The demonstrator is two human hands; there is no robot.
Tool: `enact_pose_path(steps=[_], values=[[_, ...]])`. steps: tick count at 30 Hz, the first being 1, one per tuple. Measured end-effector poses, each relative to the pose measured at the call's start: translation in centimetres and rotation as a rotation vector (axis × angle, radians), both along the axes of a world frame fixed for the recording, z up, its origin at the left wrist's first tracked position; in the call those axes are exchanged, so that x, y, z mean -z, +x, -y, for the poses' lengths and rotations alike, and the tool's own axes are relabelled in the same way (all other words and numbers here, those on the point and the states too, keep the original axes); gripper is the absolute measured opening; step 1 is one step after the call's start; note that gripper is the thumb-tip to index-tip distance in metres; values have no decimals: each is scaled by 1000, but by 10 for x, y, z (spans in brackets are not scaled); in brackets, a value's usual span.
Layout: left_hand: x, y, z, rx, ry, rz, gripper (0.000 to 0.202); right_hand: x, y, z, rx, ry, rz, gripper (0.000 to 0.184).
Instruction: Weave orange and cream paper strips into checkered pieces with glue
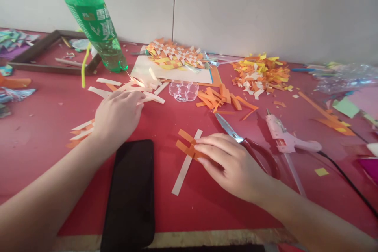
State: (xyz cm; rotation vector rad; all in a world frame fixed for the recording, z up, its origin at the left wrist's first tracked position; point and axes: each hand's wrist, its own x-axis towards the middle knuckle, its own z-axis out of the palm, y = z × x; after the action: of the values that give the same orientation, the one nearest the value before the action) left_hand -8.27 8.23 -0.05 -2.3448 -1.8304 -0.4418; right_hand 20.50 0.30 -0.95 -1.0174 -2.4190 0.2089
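Observation:
My left hand [118,114] reaches over a loose heap of white paper strips [155,96]. Its thumb and fingers close at the edge of one strip; the exact grip is partly hidden. My right hand [233,161] lies with fingers stretched out on a small cross of paper. In it, two orange paper strips [183,147] cross one long white paper strip [181,177], and the fingers cover their right ends. Partly behind my left wrist is a woven orange and white piece [81,132]. Scissors [228,126] with dark red handles lie just beyond my right hand.
A black phone [131,189] lies between my forearms. A pink glue gun [283,134] with a cord is at right. Cut orange strips [218,98], a clear flower-shaped tray [183,91], a woven piece [177,55], scraps [261,73], a green bottle [97,27] and a frame [44,67] stand farther back.

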Motion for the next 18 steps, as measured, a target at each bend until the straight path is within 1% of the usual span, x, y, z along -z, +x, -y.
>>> enact_pose_path(steps=[4, 7, 9, 14, 18], values=[[9, -5, -5, 56, 108, 61, 15, -1, -2, 0, -21, -37, 11, 22], [10, -7, -5, 77, 183, 84, 10, -1, -2, 0, -16, -62, 3, 24], [8, -6, -2, 90, 222, 93, 10, 0, -2, -1, -17, -72, -9, 25], [0, 5, 8, 120, 293, 154, 18, -2, -2, -2, -55, -95, -3, 24], [-8, 14, 15, 179, 442, 239, 16, -3, -2, -1, -73, -121, 35, 29]])
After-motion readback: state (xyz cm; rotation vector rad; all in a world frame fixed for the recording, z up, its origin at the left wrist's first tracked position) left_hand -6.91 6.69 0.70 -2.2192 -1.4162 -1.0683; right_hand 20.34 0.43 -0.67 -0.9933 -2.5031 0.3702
